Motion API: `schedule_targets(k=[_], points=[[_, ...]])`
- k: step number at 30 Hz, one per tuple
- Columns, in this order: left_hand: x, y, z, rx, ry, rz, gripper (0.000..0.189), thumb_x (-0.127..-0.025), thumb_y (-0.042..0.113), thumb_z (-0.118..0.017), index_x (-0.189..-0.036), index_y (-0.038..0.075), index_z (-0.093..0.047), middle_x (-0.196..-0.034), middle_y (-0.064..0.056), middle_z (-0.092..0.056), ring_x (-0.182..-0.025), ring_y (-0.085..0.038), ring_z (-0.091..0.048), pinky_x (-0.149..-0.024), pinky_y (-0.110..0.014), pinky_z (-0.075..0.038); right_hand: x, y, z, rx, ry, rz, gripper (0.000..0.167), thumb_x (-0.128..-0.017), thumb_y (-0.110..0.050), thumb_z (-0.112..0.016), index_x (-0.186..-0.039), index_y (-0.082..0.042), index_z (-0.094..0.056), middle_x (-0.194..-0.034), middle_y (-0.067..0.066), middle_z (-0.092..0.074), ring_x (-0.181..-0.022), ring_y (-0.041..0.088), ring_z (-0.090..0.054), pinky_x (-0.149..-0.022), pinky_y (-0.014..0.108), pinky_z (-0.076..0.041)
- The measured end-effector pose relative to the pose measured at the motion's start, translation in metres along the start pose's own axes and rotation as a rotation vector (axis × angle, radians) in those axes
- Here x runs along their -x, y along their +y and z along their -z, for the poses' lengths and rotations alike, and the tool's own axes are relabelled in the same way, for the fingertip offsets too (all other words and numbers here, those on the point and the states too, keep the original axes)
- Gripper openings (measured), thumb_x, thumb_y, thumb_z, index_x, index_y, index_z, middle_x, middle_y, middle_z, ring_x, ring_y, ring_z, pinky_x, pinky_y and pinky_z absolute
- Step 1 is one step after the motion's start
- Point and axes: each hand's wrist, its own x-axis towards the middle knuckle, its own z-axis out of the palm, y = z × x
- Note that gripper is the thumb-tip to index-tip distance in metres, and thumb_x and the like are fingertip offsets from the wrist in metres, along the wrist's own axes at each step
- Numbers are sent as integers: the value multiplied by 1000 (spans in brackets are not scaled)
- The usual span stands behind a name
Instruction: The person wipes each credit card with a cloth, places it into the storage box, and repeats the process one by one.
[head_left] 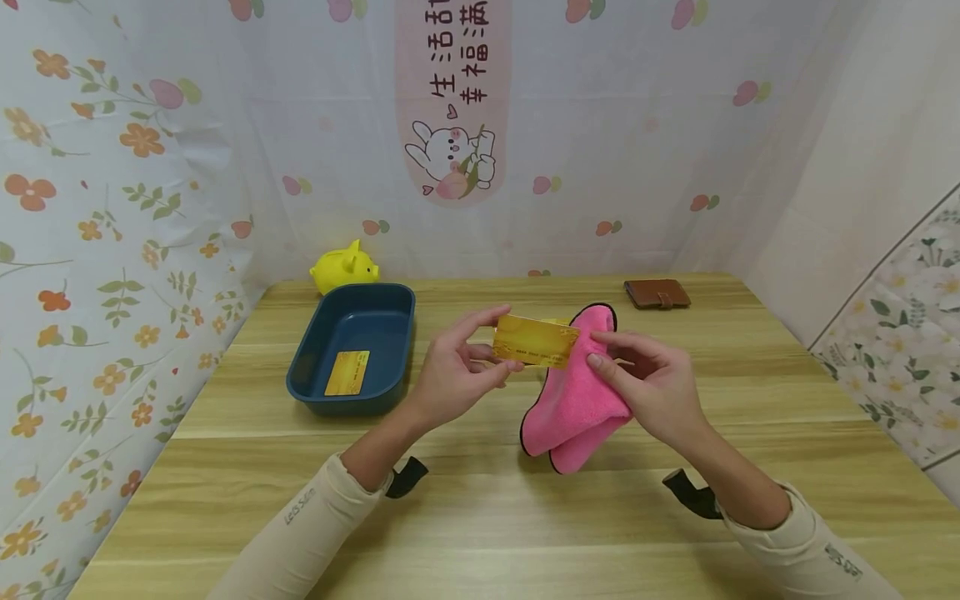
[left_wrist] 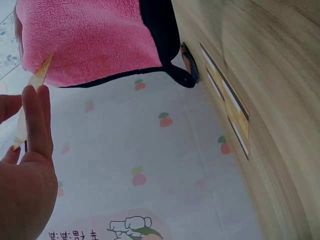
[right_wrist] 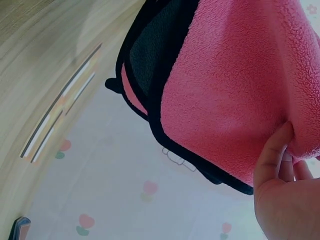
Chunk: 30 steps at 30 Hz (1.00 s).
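Observation:
A gold card (head_left: 536, 340) is pinched at its left end by my left hand (head_left: 457, 371), thumb below and forefinger above. In the left wrist view that card (left_wrist: 42, 70) is seen nearly edge-on, its far tip against pink fabric. My right hand (head_left: 656, 383) grips a pink cloth (head_left: 588, 400) with black edging, bunched between thumb and fingers beside the card's right end. The cloth (right_wrist: 225, 85) hangs in folds in the right wrist view, a dark side showing. Low on the table behind, gold-and-white cards (left_wrist: 235, 110) lie flat, mostly hidden by the held card in the head view.
On the left stands a blue tub (head_left: 300, 371) with a gold card (head_left: 347, 372) lying inside. Behind it is a yellow piggy bank (head_left: 343, 268). A brown wallet (head_left: 657, 293) lies at the back right of the wooden table (head_left: 480, 517). Patterned curtains enclose the back and sides.

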Motion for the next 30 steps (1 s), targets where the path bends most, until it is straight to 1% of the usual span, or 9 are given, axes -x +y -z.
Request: schedule_targets(k=[3, 8, 16, 18, 20, 23, 25, 27, 30], points=[[0, 1, 2, 3, -48, 5, 70, -82, -12, -74, -144, 3, -47, -126, -17, -51, -86, -29, -74, -66, -35, -61, -1, 1, 1, -17, 1, -4, 26, -86, 14, -67, -111, 16, -65, -98, -1, -70, -84, 9, -67, -65, 20, -58], [2, 3, 5, 38, -120, 12, 73, -83, -16, -70, -147, 3, -42, -129, -18, -47, -92, -29, -73, -72, -36, -61, -2, 2, 2, -28, 6, -11, 25, -86, 14, -67, -111, 17, -64, -95, -1, -70, -82, 9, -66, -62, 19, -57], [3, 6, 6, 69, -166, 10, 73, -84, -15, -69, -149, 2, -40, -128, -17, -46, -93, -31, -73, -74, -38, -61, -2, 1, 3, -35, 9, -35, 26, -86, 13, -68, -111, 15, -65, -92, -1, -70, -80, 9, -65, -60, 20, -57], [2, 6, 6, 74, -167, -8, 69, -83, -16, -69, -146, 0, -44, -130, -17, -48, -93, -31, -72, -76, -38, -61, -2, 1, 3, -40, 7, -39, 26, -86, 12, -69, -111, 15, -66, -92, 0, -70, -80, 9, -65, -60, 20, -57], [2, 6, 5, 81, -161, -38, 62, -82, -18, -69, -139, -3, -50, -132, -19, -50, -93, -31, -72, -77, -38, -60, -2, 1, 2, -41, 4, -36, 25, -86, 13, -69, -111, 15, -66, -92, -1, -70, -80, 9, -65, -60, 19, -57], [3, 4, 1, 120, -166, -93, 52, -81, -21, -69, -130, -10, -55, -136, -22, -51, -98, -35, -70, -81, -41, -59, -1, 1, 0, -47, -2, -32, 25, -85, 14, -69, -110, 16, -66, -91, 0, -71, -79, 9, -66, -60, 19, -57], [3, 1, -4, 146, -181, -129, 50, -81, -22, -67, -129, -12, -55, -137, -25, -51, -102, -37, -69, -82, -42, -59, 0, 0, -4, -43, -11, -39, 25, -85, 13, -69, -110, 15, -66, -92, 0, -71, -79, 10, -67, -60, 21, -58], [3, 0, -9, 169, -195, -140, 50, -81, -21, -68, -128, -14, -55, -138, -25, -51, -109, -38, -66, -86, -45, -57, 1, -2, -8, -53, -26, -39, 25, -85, 13, -69, -110, 13, -67, -94, 1, -71, -80, 11, -68, -61, 23, -59], [1, 0, -16, 163, -207, -148, 48, -80, -18, -71, -126, -13, -58, -139, -23, -51, -114, -36, -64, -87, -44, -57, 1, -5, -14, -53, -39, -45, 26, -85, 13, -68, -111, 11, -68, -97, 2, -71, -82, 11, -68, -63, 26, -60]])
